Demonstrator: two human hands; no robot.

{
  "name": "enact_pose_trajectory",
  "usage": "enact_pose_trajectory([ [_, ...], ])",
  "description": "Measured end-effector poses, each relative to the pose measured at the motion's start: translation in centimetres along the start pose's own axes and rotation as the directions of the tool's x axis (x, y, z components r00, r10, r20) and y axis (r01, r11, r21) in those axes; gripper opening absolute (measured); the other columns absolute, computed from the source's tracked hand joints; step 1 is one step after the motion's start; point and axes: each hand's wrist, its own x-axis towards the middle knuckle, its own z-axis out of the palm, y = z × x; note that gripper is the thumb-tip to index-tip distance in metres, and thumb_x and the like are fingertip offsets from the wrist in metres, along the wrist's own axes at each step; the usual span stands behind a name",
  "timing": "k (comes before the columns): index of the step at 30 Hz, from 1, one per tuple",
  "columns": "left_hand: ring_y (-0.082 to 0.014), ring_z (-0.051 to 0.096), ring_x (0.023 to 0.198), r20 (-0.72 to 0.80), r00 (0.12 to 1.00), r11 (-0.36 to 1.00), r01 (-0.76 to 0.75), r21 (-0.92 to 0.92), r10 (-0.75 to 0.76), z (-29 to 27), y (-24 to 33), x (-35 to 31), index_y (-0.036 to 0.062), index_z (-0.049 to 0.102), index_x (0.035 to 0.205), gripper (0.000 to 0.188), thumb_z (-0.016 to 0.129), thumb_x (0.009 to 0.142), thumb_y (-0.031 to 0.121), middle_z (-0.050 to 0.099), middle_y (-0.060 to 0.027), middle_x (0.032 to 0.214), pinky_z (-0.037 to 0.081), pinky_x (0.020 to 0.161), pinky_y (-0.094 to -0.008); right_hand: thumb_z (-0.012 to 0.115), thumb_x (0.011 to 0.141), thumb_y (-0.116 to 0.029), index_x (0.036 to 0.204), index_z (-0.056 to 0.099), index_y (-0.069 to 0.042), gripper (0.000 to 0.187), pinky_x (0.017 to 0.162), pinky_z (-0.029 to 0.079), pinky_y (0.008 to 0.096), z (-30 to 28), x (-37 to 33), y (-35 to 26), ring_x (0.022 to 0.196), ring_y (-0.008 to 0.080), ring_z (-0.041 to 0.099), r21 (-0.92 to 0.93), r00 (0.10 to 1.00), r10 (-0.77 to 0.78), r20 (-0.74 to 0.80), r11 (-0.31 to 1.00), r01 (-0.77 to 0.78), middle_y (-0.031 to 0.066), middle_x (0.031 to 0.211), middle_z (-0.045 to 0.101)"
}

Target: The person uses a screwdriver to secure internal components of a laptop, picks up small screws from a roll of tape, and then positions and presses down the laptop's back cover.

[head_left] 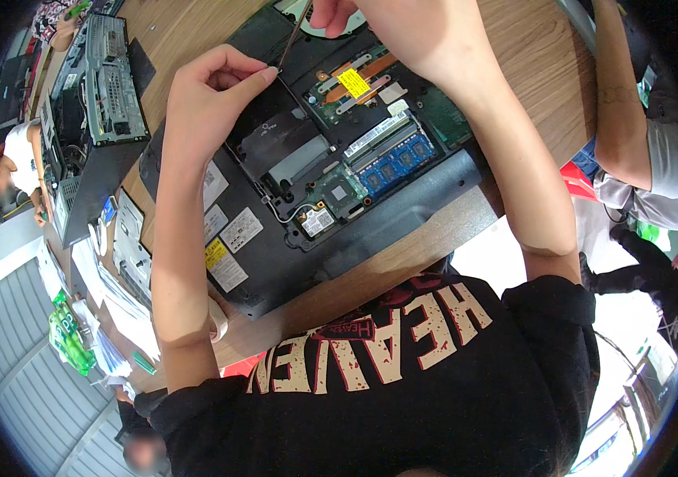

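An opened laptop base lies underside up on the wooden table in front of me. My left hand is over its far left part, thumb and forefinger pinched together at a small dark spot; what they hold is too small to name. The fingers of my right hand close round a thin screwdriver, whose upper end passes out of view. Its shaft slants down to my left fingertips. Inside the laptop sit a blue memory module, copper heat pipes with a yellow label, and a small wireless card.
Another opened metal computer chassis stands at the far left. Papers and a green package lie along the left side. A person works at the left; another person's arm is at the right.
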Motion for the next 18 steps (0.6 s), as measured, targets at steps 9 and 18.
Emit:
enact_pose_trajectory([
  [9,-0.0008,0.047,0.058,0.001,1.000,1.000,-0.016,0.011,0.016,-0.13,-0.09,0.00,0.0043,0.068,0.080,0.011,0.075,0.076,0.013,0.057,0.0053,0.062,0.034,0.052,-0.0175,0.055,0.094,-0.025,0.081,0.051,-0.001,0.028,0.044,0.042,0.0201,-0.06,0.03,0.05,0.049,0.0059,0.053,-0.018,0.998,-0.062,0.006,0.998,0.062,0.0016,0.058,0.054],
  [18,-0.0019,0.049,0.059,-0.015,0.999,0.999,-0.041,0.021,0.041,-0.32,-0.60,-0.49,0.0053,0.069,0.082,0.011,0.074,0.076,0.014,0.058,0.0045,0.063,0.036,0.055,-0.0183,0.057,0.093,-0.019,0.085,0.051,0.000,0.021,0.047,0.046,0.0200,0.64,0.17,0.17,0.052,0.0066,0.056,-0.039,0.989,-0.126,0.084,0.991,0.129,0.0018,0.063,0.054],
])
